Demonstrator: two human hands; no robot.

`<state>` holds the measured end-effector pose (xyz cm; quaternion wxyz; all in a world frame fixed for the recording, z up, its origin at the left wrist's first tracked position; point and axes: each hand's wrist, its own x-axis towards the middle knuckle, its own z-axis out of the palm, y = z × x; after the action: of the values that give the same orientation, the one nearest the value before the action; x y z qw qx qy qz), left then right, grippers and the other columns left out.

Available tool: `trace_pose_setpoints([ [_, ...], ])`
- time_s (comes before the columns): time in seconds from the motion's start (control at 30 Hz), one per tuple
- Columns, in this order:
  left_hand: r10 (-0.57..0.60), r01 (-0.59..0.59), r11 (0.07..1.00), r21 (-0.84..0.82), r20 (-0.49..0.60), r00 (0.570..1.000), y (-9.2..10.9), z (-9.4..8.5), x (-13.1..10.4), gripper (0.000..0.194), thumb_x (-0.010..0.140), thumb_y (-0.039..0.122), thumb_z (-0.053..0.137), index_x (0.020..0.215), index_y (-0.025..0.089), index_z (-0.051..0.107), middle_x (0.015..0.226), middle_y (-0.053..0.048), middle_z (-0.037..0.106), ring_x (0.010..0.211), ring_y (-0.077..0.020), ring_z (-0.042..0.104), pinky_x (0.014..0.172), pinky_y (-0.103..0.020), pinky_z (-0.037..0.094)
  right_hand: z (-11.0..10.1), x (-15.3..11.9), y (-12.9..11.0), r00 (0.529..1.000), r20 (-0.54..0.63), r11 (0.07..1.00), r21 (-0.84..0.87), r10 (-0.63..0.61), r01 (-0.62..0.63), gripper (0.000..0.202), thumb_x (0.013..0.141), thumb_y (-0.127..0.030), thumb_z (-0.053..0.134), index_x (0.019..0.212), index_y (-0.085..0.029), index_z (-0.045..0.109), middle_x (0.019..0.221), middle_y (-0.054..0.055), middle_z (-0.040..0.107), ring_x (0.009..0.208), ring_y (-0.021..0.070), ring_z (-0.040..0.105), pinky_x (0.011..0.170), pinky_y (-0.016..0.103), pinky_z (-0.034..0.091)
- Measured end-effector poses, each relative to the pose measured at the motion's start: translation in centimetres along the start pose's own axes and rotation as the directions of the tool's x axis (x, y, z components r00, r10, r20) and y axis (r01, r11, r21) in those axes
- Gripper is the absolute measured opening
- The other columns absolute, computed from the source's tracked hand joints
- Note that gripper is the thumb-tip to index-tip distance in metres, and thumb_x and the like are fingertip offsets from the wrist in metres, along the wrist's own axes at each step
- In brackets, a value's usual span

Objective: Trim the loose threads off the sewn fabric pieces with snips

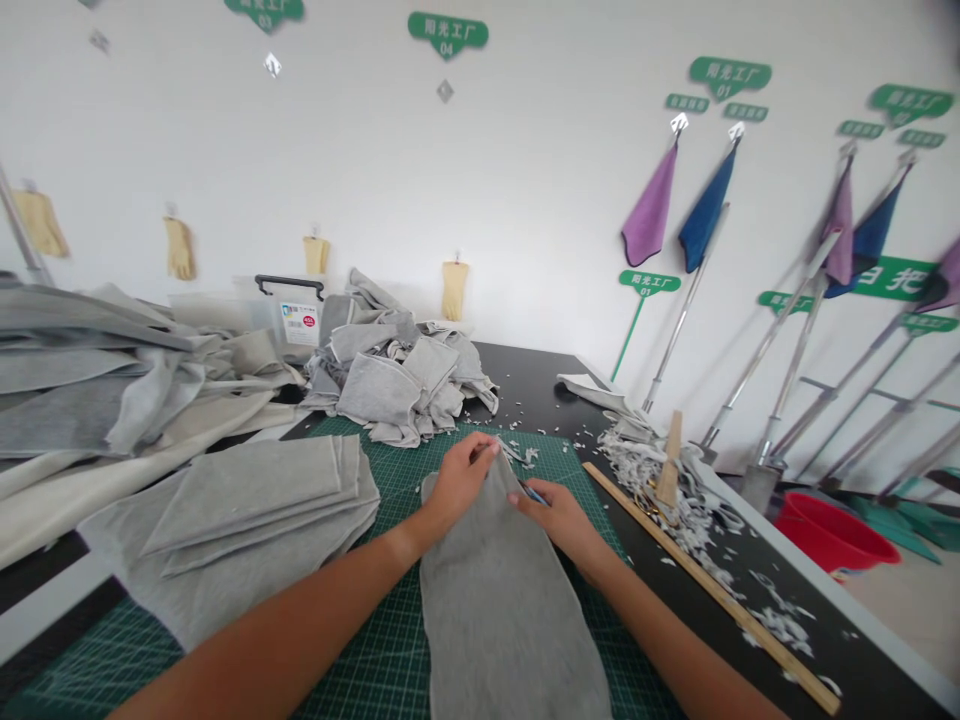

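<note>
A long strip of grey cloth [510, 590] lies on the green cutting mat [397, 600], its far end lifted between my hands. My left hand [459, 480] is closed, pinching that far edge between thumb and fingertips. My right hand [555, 515] is closed round a small blue-handled tool [535, 493], probably scissors, at the cloth's right edge; most of it is hidden by the fingers. White trimmed scraps [525, 455] lie just beyond the hands. Left of my left arm, several folded grey cloths [262, 490] are stacked on another spread piece.
A heap of grey cloth pieces [397, 370] stands beyond the mat, with longer cloths [82, 380] piled left. A clear plastic box [274, 310] is behind. On the right lie a wooden ruler [712, 590] and scraps [697, 530]; a red basin [832, 530] sits beyond the table edge.
</note>
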<state>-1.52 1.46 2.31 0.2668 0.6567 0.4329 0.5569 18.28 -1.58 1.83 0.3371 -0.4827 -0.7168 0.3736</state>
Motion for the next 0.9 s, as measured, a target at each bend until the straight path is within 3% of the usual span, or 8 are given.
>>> trace_pose_setpoints([
  [0.13, 0.057, -0.054, 0.998, 0.031, -0.097, 0.994, 2.0, -2.3, 1.9, 0.028, 0.095, 0.039, 0.05, 0.098, 0.019, 0.069, 0.086, -0.002, 0.069, 0.08, -0.0162, 0.06, 0.074, -0.026, 0.044, -1.3, 0.0, -0.5, 0.998, 0.056, 0.999, -0.038, 0.023, -0.021, 0.037, 0.086, -0.051, 0.062, 0.072, -0.017, 0.058, 0.066, -0.004, 0.049, 0.064, 0.0122, 0.045, 0.058, 0.022, 0.031],
  [0.37, 0.143, -0.125, 0.989, 0.082, -0.279, 0.949, 6.3, -6.8, 4.3, 0.029, 0.095, 0.042, 0.051, 0.097, 0.019, 0.068, 0.082, -0.001, 0.068, 0.078, -0.0166, 0.06, 0.073, -0.026, 0.044, -4.9, 0.1, -2.7, 0.998, 0.035, 0.978, -0.206, 0.051, -0.043, 0.041, 0.083, -0.055, 0.065, 0.068, -0.017, 0.062, 0.062, -0.003, 0.049, 0.061, 0.0127, 0.044, 0.054, 0.024, 0.027],
  [0.47, 0.202, -0.165, 0.977, 0.138, -0.333, 0.921, 8.4, -8.8, 4.7, 0.028, 0.095, 0.042, 0.051, 0.098, 0.019, 0.067, 0.082, -0.001, 0.067, 0.077, -0.0166, 0.059, 0.071, -0.026, 0.043, -6.8, -0.4, -4.4, 0.997, 0.021, 0.991, -0.115, 0.069, -0.066, 0.04, 0.082, -0.057, 0.067, 0.075, -0.017, 0.064, 0.062, -0.003, 0.048, 0.057, 0.0114, 0.04, 0.052, 0.024, 0.025],
  [0.63, 0.247, -0.205, 0.968, 0.148, -0.374, 0.894, 11.2, -12.4, 4.8, 0.028, 0.093, 0.043, 0.055, 0.099, 0.019, 0.068, 0.08, -0.001, 0.067, 0.073, -0.016, 0.058, 0.067, -0.026, 0.041, -9.4, -1.3, -6.1, 0.997, -0.045, 0.993, 0.098, 0.07, -0.065, 0.037, 0.086, -0.054, 0.068, 0.08, -0.02, 0.056, 0.052, -0.01, 0.025, 0.049, 0.0081, 0.019, 0.047, 0.024, 0.013],
  [0.73, 0.233, -0.216, 0.972, 0.089, -0.377, 0.896, 12.1, -14.1, 4.6, 0.029, 0.091, 0.044, 0.057, 0.1, 0.019, 0.068, 0.085, -0.002, 0.069, 0.077, -0.0167, 0.06, 0.069, -0.026, 0.042, -10.2, -1.6, -7.0, 0.994, -0.108, 0.978, 0.206, 0.019, 0.003, 0.034, 0.087, -0.05, 0.069, 0.082, -0.019, 0.055, 0.054, -0.01, 0.023, 0.05, 0.0078, 0.015, 0.047, 0.025, 0.01],
  [0.9, 0.21, -0.202, 0.978, 0.061, -0.38, 0.901, 13.1, -15.7, 3.8, 0.03, 0.09, 0.045, 0.059, 0.102, 0.019, 0.069, 0.084, -0.001, 0.068, 0.077, -0.0164, 0.058, 0.069, -0.025, 0.04, -10.7, -2.2, -9.1, 0.988, -0.152, 0.972, 0.235, 0.035, 0.001, 0.038, 0.085, -0.05, 0.072, 0.099, -0.016, 0.061, 0.055, -0.01, 0.023, 0.051, 0.0069, 0.015, 0.048, 0.025, 0.009],
])
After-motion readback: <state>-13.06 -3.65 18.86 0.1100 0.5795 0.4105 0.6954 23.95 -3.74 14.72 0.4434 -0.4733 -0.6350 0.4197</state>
